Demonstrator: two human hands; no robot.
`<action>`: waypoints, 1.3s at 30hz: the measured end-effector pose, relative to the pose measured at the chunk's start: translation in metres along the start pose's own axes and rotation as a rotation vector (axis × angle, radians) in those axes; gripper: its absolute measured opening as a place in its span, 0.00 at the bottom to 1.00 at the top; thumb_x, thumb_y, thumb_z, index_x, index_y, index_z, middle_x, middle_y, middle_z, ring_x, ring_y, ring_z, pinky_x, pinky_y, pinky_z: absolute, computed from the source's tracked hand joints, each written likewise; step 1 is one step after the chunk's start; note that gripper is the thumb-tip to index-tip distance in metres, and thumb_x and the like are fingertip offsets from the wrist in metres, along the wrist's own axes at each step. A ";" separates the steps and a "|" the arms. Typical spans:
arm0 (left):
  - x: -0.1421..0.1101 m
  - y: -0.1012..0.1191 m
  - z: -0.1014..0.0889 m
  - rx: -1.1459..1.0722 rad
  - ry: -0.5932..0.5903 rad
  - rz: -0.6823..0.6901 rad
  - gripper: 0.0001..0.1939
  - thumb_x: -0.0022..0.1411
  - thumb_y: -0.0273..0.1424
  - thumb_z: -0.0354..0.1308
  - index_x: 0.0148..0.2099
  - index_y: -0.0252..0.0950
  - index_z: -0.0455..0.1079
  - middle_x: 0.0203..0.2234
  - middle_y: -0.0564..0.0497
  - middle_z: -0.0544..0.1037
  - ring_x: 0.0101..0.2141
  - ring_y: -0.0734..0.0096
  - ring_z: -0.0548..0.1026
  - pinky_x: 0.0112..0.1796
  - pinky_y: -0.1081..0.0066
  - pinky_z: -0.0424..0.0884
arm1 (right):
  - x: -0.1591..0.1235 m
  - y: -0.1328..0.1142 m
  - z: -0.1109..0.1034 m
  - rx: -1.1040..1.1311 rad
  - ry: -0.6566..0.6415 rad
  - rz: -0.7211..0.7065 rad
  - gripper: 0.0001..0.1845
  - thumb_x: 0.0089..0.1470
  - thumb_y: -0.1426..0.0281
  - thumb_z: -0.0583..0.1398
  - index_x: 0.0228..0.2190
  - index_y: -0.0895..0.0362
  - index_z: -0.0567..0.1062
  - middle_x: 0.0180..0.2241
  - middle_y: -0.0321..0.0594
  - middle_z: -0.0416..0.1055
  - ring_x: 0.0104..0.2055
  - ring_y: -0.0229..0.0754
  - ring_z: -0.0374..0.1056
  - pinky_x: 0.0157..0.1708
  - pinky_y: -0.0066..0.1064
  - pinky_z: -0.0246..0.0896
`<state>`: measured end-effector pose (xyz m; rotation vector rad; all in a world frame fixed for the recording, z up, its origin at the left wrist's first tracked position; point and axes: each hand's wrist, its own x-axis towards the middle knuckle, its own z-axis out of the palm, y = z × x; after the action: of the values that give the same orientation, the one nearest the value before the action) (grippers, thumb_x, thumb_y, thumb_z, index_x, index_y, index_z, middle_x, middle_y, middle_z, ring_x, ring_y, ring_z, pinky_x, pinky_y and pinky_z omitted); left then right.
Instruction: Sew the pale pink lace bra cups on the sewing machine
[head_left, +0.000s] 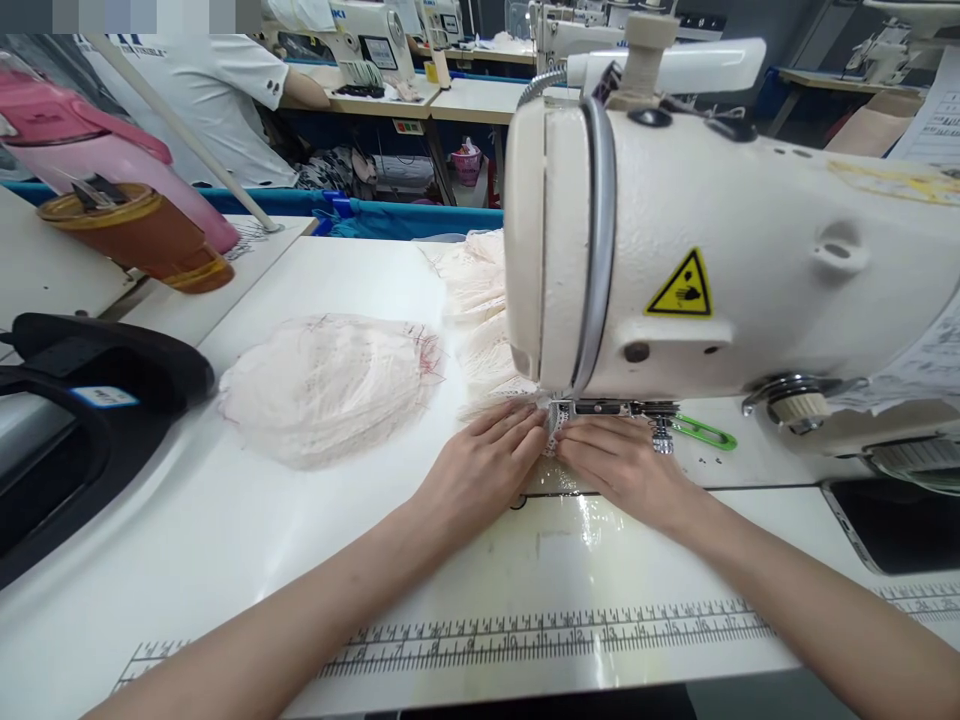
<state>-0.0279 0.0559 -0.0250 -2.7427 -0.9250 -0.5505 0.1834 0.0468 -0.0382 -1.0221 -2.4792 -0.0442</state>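
Note:
At the sewing machine (712, 240), a narrow strip of white lace trim (553, 428) lies under the presser foot area. My left hand (495, 455) is on the near left of the needle, its fingers together and pressed down on the lace edge. From the other side my right hand (622, 460) pinches the strip, fingers close together and partly hidden below the machine head. Gathered pale cream fabric (480, 310) stretches away behind the machine head. A separate sheer cream piece (330, 390) with reddish threads at one end rests flat to the left.
Green thread snips (705, 432) lie right of the needle, and a phone (900, 520) farther right. A black-framed object (105, 400), a brown cup (142, 235) and a pink bottle (90, 130) stand left. A printed ruler (540, 640) runs along the front. Another person (187, 100) sits beyond.

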 end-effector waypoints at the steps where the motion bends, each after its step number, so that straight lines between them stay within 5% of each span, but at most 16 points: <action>1: 0.000 0.000 0.000 0.002 -0.002 -0.008 0.13 0.68 0.23 0.45 0.46 0.30 0.71 0.49 0.44 0.77 0.50 0.65 0.75 0.56 0.63 0.68 | 0.000 0.000 0.000 -0.003 -0.004 0.000 0.12 0.61 0.75 0.54 0.38 0.51 0.77 0.37 0.38 0.76 0.39 0.39 0.71 0.38 0.31 0.68; 12: 0.001 0.008 0.002 0.070 -0.026 -0.068 0.14 0.69 0.26 0.45 0.49 0.28 0.70 0.50 0.41 0.75 0.51 0.61 0.74 0.55 0.59 0.68 | -0.001 0.006 0.003 -0.026 0.010 0.033 0.14 0.60 0.78 0.53 0.39 0.54 0.77 0.40 0.39 0.76 0.38 0.37 0.71 0.38 0.30 0.67; 21: -0.004 0.006 0.007 0.109 -0.006 -0.032 0.18 0.70 0.29 0.44 0.55 0.29 0.69 0.52 0.41 0.74 0.52 0.56 0.73 0.53 0.56 0.69 | 0.004 0.001 -0.003 -0.109 0.145 0.157 0.13 0.61 0.73 0.54 0.34 0.53 0.79 0.34 0.37 0.78 0.33 0.37 0.72 0.31 0.31 0.62; 34: -0.003 0.005 0.007 0.065 -0.046 -0.042 0.19 0.69 0.29 0.44 0.57 0.30 0.68 0.52 0.38 0.73 0.53 0.53 0.71 0.54 0.54 0.67 | 0.004 0.010 0.001 -0.134 0.153 0.146 0.14 0.63 0.65 0.53 0.35 0.50 0.79 0.29 0.35 0.77 0.29 0.38 0.69 0.33 0.32 0.64; 39: -0.001 0.006 0.006 0.072 -0.058 -0.064 0.19 0.69 0.29 0.45 0.57 0.30 0.68 0.53 0.39 0.72 0.54 0.52 0.70 0.55 0.52 0.66 | 0.002 0.008 0.000 -0.217 0.135 0.201 0.12 0.63 0.67 0.54 0.42 0.50 0.77 0.32 0.33 0.78 0.28 0.36 0.69 0.33 0.31 0.62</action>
<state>-0.0233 0.0525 -0.0310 -2.6858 -1.0283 -0.4418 0.1876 0.0533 -0.0386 -1.3089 -2.2742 -0.3145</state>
